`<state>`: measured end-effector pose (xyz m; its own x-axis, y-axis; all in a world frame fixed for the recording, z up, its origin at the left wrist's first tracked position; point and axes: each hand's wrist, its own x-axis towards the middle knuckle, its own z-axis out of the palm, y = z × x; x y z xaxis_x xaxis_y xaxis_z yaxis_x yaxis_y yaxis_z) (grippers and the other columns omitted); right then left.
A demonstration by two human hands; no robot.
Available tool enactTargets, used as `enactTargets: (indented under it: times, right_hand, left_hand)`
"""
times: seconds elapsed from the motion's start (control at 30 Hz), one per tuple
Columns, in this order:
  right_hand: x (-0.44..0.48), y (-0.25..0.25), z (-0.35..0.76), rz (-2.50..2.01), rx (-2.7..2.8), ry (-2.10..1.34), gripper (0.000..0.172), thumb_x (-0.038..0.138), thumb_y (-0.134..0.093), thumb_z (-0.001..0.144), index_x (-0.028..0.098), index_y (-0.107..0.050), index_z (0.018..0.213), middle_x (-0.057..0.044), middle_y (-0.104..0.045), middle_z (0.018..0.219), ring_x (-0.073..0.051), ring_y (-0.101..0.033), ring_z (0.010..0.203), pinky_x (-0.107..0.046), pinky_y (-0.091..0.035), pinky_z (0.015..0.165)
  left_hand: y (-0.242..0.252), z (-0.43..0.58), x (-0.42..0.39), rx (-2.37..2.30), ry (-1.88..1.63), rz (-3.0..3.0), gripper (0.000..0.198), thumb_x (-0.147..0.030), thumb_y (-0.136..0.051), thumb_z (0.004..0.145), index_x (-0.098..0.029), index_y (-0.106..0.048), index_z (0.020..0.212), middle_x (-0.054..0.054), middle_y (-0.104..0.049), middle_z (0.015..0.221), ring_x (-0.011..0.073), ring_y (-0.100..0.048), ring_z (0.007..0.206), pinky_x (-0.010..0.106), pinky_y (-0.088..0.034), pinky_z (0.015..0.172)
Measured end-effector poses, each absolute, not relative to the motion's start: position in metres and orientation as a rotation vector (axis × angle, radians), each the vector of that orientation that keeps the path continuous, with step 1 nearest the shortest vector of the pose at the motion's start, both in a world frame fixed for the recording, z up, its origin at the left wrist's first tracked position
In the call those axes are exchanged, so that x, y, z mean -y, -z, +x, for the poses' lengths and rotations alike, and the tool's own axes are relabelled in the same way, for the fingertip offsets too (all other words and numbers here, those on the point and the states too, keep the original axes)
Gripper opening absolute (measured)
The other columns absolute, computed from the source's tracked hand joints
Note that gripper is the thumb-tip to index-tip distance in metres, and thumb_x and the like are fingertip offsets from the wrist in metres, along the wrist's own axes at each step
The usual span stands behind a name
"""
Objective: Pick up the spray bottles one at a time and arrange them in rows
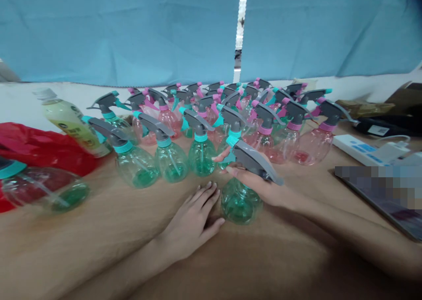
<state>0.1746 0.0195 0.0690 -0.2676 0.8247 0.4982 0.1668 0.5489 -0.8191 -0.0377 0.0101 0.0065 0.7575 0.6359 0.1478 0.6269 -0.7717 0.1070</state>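
Observation:
My right hand is closed round the neck of a green spray bottle, just below its grey head with turquoise trigger. That bottle is upright at the table's middle. Flat on the wooden table lies my left hand, fingers stretched out, just left of the held bottle and holding nothing. Right behind my hands are another green spray bottle and a second green one. Pink spray bottles with grey heads are among the several rows farther back.
At the left, a single green spray bottle is near a red plastic bag and a drink bottle. A white power strip and a dark phone lie at the right. Blue cloth hangs behind.

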Motion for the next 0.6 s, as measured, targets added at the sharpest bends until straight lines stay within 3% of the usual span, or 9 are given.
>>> enactTargets:
  times: [0.27, 0.6]
  right_hand:
    - [-0.0205, -0.0680, 0.1738, -0.765, 1.718, -0.850, 0.009, 0.027, -0.058, 0.087, 0.025, -0.056, 0.095, -0.001, -0.063, 0.092, -0.016, -0.060, 0.081, -0.033, -0.050, 0.074]
    - [-0.0174, -0.0739, 0.1719, -0.875, 1.725, -0.776, 0.008, 0.031, -0.059, 0.087, 0.024, -0.055, 0.086, 0.003, -0.058, 0.075, -0.013, -0.053, 0.068, -0.028, -0.046, 0.063]
  left_hand:
    - [-0.0039, -0.0385, -0.0107, -1.031, -0.274, 2.905, 0.057, -0.045, -0.044, 0.098, -0.009, -0.040, 0.141, 0.014, -0.039, 0.148, 0.0276, -0.034, 0.137, 0.045, -0.030, 0.111]
    - [-0.0049, -0.0376, -0.0101, -1.042, -0.282, 2.878, 0.055, -0.042, -0.046, 0.097, -0.010, -0.040, 0.141, 0.015, -0.041, 0.147, 0.0280, -0.034, 0.137, 0.046, -0.030, 0.111]
